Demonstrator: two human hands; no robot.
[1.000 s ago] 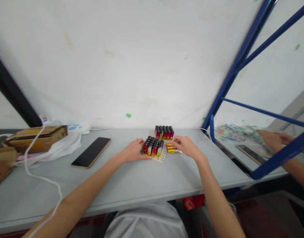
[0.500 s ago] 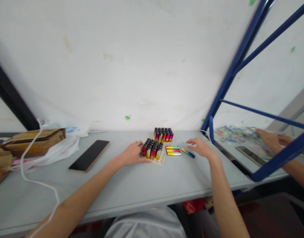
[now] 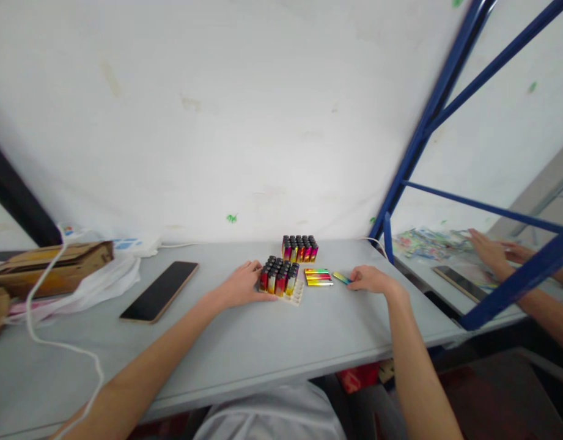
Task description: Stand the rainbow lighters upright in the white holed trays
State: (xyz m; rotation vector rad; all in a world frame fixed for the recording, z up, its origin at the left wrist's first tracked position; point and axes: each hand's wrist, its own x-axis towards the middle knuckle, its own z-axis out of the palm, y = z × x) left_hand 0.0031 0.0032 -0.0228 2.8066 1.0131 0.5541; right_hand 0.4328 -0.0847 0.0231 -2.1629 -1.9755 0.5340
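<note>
Several black-topped lighters (image 3: 279,276) stand upright in a pale tray (image 3: 298,294) whose right edge shows bare slots. At the tray's left side, my left hand (image 3: 245,283) grips it, the thumb along the front. My right hand (image 3: 365,279) has its fingers closed on the near end of a blue and yellow metallic lighter (image 3: 341,278) on the grey table. Between the tray and this lighter lie several shiny red, green and yellow ones (image 3: 318,277), side by side. Another upright block of lighters (image 3: 300,249) stands behind, near the wall.
A black phone (image 3: 161,291) lies to the left, beside a white plastic bag (image 3: 102,282) and a cardboard box (image 3: 56,267). A white cable (image 3: 68,348) crosses the left side. Right of the blue frame (image 3: 407,153), another person's hands (image 3: 492,252) are over a neighbouring table.
My right hand has lowered onto the blue and yellow lighter and closed its fingers on it. My left hand keeps its place at the tray. The whole view has shifted slightly.
</note>
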